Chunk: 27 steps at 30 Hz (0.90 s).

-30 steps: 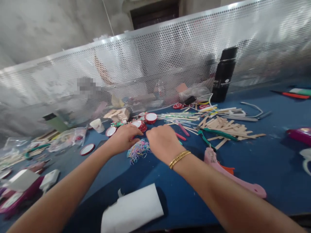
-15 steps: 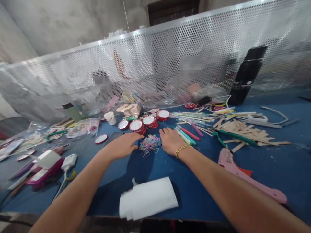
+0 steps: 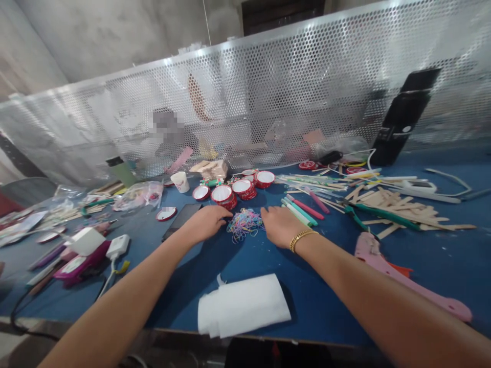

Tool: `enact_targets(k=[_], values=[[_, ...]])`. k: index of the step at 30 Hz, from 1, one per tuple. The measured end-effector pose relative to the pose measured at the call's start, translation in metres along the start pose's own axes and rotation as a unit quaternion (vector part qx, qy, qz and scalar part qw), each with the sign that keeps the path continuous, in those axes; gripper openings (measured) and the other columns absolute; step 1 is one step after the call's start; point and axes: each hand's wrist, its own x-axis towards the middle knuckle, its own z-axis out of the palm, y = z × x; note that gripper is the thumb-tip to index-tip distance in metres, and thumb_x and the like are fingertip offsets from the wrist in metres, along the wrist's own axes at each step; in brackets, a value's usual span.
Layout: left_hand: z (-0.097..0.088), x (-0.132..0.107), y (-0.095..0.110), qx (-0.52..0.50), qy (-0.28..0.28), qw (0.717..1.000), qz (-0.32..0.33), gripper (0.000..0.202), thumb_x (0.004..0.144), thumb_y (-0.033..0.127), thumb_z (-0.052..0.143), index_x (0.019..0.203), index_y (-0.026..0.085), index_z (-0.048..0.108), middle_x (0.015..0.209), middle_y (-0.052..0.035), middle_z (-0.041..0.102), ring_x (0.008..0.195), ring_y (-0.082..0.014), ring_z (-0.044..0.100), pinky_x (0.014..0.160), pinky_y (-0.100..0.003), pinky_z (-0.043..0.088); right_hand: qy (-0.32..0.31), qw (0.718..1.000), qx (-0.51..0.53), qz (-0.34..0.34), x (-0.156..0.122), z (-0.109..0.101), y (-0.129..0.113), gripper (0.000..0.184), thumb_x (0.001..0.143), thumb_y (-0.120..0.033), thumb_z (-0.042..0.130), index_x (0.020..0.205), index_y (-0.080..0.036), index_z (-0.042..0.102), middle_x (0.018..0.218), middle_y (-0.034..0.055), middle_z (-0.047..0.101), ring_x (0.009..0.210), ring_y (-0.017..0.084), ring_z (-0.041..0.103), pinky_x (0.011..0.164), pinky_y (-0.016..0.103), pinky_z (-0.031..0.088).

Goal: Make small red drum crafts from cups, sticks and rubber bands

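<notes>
A small heap of thin, multicoloured rubber bands (image 3: pixel 244 225) lies on the blue table between my two hands. My left hand (image 3: pixel 207 223) is at the heap's left edge, its fingers stretched toward it and the thumb apart, holding nothing. On the other side, my right hand (image 3: pixel 279 225), with a gold bracelet at the wrist, rests by the heap's right edge. Its fingers are loosely bent and partly hidden, with nothing seen in them. Behind the heap stand stacks of red-edged round lids (image 3: pixel 222 196). A dark flat phone-like object (image 3: pixel 182 221) lies partly behind my left hand.
A folded white cloth (image 3: pixel 244 306) lies at the front edge. To the right are markers (image 3: pixel 303 206), wooden sticks (image 3: pixel 395 204), green-handled pliers (image 3: pixel 383 214) and a pink glue gun (image 3: pixel 410 286). Chargers (image 3: pixel 86 243) and cables sit left. A perforated metal screen (image 3: pixel 268 102) stands behind.
The view has shifted, moving the scene slightly right in the picture. Both hands stay beside the rubber bands, and the left hand's thumb and fingers are a little closer together.
</notes>
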Motion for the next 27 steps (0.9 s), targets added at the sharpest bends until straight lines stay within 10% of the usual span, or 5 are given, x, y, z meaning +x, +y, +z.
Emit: enact_targets(k=[9, 14, 19, 22, 27], values=[[-0.014, -0.003, 0.034, -0.068, 0.033, 0.997, 0.018, 0.045, 0.096, 0.038, 0.048, 0.137, 0.018, 0.052, 0.140, -0.0106, 0.056, 0.131, -0.0233, 0.050, 0.112, -0.042, 0.037, 0.028, 0.998, 0.056, -0.012, 0.008, 0.008, -0.001, 0.051, 0.088, -0.009, 0.039, 0.138, -0.001, 0.045, 0.132, 0.0241, 0.057, 0.125, 0.027, 0.052, 0.102, 0.038, 0.039], [0.005, -0.008, 0.033, -0.088, -0.079, 0.993, -0.007, 0.105, 0.076, 0.067, 0.062, 0.155, 0.017, 0.015, 0.160, -0.0193, 0.019, 0.148, -0.0332, 0.020, 0.118, -0.049, 0.025, 0.020, 0.995, 0.095, -0.014, 0.004, 0.012, -0.020, 0.059, 0.085, -0.010, 0.042, 0.142, 0.002, 0.038, 0.140, 0.0242, 0.051, 0.130, 0.025, 0.048, 0.106, 0.035, 0.038], [0.023, -0.002, 0.031, -0.143, -0.019, 0.989, 0.022, 0.104, 0.081, 0.058, 0.064, 0.156, 0.018, 0.004, 0.162, -0.0180, 0.013, 0.149, -0.0299, 0.016, 0.120, -0.048, 0.023, 0.042, 0.991, 0.122, -0.026, -0.001, 0.003, -0.028, 0.065, 0.083, -0.008, 0.043, 0.145, 0.005, 0.033, 0.148, 0.0225, 0.042, 0.137, 0.022, 0.041, 0.112, 0.030, 0.033], [0.020, 0.003, 0.029, -0.160, 0.044, 0.985, 0.035, 0.092, 0.085, 0.048, 0.063, 0.156, 0.019, 0.010, 0.161, -0.0166, 0.019, 0.148, -0.0266, 0.023, 0.119, -0.047, 0.027, 0.075, 0.990, 0.122, -0.015, -0.002, -0.005, -0.018, 0.061, 0.083, -0.006, 0.042, 0.143, 0.004, 0.038, 0.142, 0.0230, 0.049, 0.132, 0.024, 0.047, 0.110, 0.034, 0.036], [0.006, 0.007, 0.032, -0.119, 0.138, 0.974, 0.135, 0.037, 0.089, 0.040, 0.062, 0.121, 0.023, 0.063, 0.137, -0.0094, 0.057, 0.135, -0.0248, 0.044, 0.114, -0.050, 0.033, 0.156, 0.981, 0.114, 0.014, -0.003, -0.023, 0.003, 0.046, 0.087, -0.006, 0.038, 0.128, -0.007, 0.060, 0.125, 0.0173, 0.064, 0.119, 0.026, 0.055, 0.104, 0.042, 0.038]])
